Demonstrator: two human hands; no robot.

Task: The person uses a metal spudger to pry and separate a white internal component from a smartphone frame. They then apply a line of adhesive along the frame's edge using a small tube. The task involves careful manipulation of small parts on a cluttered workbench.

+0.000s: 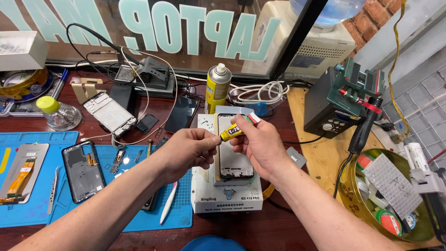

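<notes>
We look down on a dark wooden bench (278,227) crowded with repair gear. A blue mat (37,204) covers its left part, and on it lie a phone back shell (83,171), a screen panel with an orange flex (21,173), tweezers (52,190) and a white pry tool (168,203). In the middle stands a white heating plate (226,197) with a phone frame (234,160) lying flat on top. To the right sits a dark station (331,114) on a pale board, and beside it a round brass-coloured tray (346,195) full of tape rolls. Behind the plate we see a yellow spray can (217,87), a coil of white cable (258,92), a black phone (181,114) and another frame (109,113). A small jar with a green lid (56,111) stands at far left.

Above the plate our hands meet. Our right hand (258,146) is closed round a small yellow glue tube (237,129), held slanting just over the frame. Our left hand (188,151) pinches the tube's lower tip between thumb and forefinger.
</notes>
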